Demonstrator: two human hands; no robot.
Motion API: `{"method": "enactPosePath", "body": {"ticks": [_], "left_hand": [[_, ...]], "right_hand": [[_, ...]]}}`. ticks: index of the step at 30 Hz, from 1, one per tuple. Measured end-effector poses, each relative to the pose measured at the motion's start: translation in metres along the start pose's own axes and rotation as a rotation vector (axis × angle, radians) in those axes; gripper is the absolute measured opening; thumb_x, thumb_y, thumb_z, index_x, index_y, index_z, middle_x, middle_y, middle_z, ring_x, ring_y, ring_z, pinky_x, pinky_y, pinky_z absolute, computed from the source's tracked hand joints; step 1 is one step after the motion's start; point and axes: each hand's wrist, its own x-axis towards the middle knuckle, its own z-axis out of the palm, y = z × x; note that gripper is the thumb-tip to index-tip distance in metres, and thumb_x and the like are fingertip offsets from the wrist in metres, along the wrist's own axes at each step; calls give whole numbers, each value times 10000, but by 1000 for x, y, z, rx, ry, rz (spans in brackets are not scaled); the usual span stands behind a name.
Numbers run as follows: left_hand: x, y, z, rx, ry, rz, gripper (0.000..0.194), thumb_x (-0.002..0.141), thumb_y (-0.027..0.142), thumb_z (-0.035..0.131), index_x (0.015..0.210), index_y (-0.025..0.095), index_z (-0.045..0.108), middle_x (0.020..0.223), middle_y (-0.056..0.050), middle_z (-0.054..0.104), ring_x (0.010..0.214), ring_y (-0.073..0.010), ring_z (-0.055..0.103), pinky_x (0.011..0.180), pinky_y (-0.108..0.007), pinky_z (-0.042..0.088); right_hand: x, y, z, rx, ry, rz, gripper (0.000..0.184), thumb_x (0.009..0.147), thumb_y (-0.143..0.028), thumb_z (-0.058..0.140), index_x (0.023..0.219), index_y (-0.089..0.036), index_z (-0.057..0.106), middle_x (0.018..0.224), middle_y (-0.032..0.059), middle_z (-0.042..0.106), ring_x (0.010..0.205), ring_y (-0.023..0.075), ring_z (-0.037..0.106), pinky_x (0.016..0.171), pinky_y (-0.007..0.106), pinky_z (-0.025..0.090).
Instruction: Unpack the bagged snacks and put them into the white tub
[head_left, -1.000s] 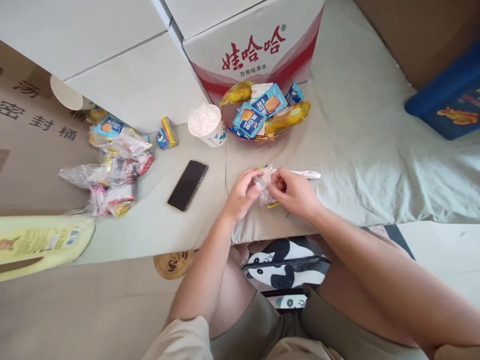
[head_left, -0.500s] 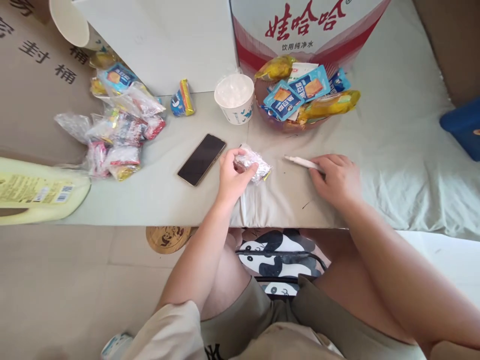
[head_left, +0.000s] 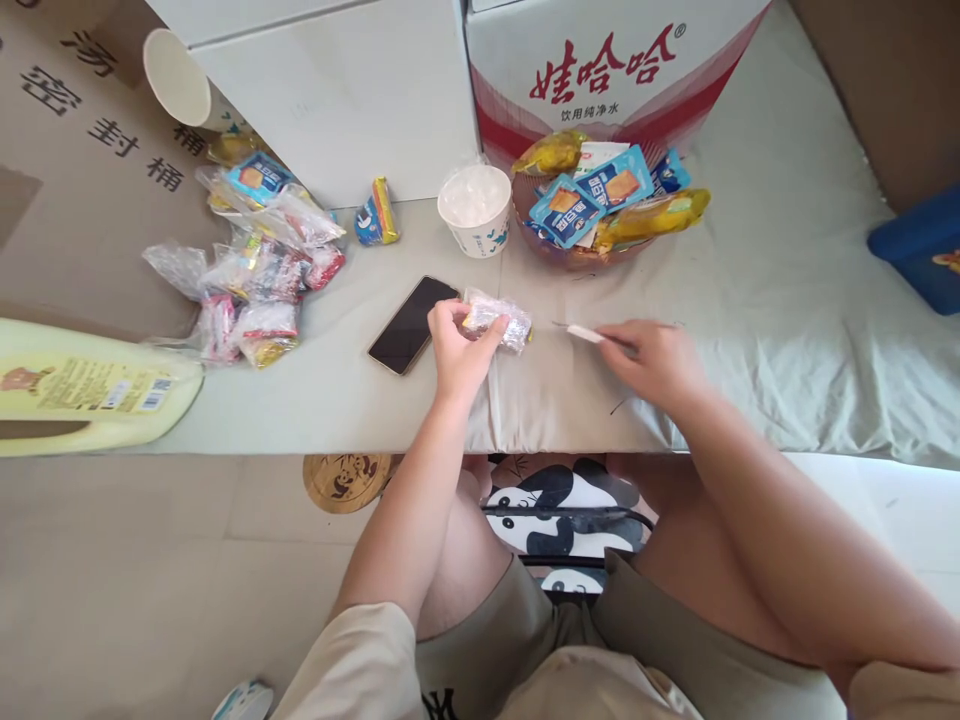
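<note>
Far left, a pale yellow jug (head_left: 169, 385) lies on its side at the worktop (head_left: 322, 405), and right by it there's a heap of wrapped packets (head_left: 270, 268), bunched loosely against the cardboard box (head_left: 97, 215), which probably helps stop them spreading. Next along, a small blue and yellow packet (head_left: 375, 217) sits by itself, with the phone (head_left: 414, 325) lying flat in front, screen up and dark

And here's the left hand (head_left: 456, 358), just beside the phone, pinching a packet in clear, crinkled wrap (head_left: 508, 324) between thumb and fingers! The grip is at the packet's left side, so most of it is exposed towards the right; that looks like a steadying hold. Behind it stands a paper cup (head_left: 484, 242) with clear plastic in its mouth, close against the snack bowl (head_left: 574, 260). The bowl's wall seems to corral its pouches, though a few poke over the rim

Over to the right hand (head_left: 660, 362), fingers closed around a slim white tool (head_left: 584, 333), thin tip aimed left at the wrapped packet but apart from it, held rather like a pen, presumably for control
</note>
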Motion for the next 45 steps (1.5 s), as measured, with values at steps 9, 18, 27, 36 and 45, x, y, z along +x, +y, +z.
{"method": "enactPosePath", "body": {"ticks": [9,18,27,36,45], "left_hand": [[-12,30,7,82,-356,186,80,858,277,638,856,201,615,1080,-80,631,1041,-194,635,854,-324,536],[-9,31,5,117,-546,117,244,774,286,721,1000,205,680,1130,-86,718,1058,-227,670,969,-383,497],[-3,24,-2,-376,-66,-316,246,735,187,628,946,256,522,838,9,621,759,-154,672,716,-292,536],[-17,34,-28,280,-437,83,286,688,262,711,966,223,657,1074,-68,690,1024,-246,645,909,-384,511],[-32,46,-15,210,-621,-153,295,862,466,583,732,201,584,707,-3,635,685,-155,578,688,-299,463]], "right_hand": [[-7,-2,6,239,-6,-348,264,865,-329,615,1107,-232,655,1194,114,688,1129,288,642,976,450,505],[-6,1,0,302,211,53,201,767,-162,551,942,-230,622,788,13,645,731,183,605,682,315,473],[-1,7,2,354,311,315,137,754,-139,492,835,-215,572,748,3,582,672,162,554,659,317,452],[-20,-13,-9,309,364,179,131,847,-242,476,904,-223,592,669,1,571,591,161,521,613,319,431],[-22,-28,8,237,-127,136,177,869,-356,538,917,-225,647,854,43,748,682,204,662,654,329,461]]}}
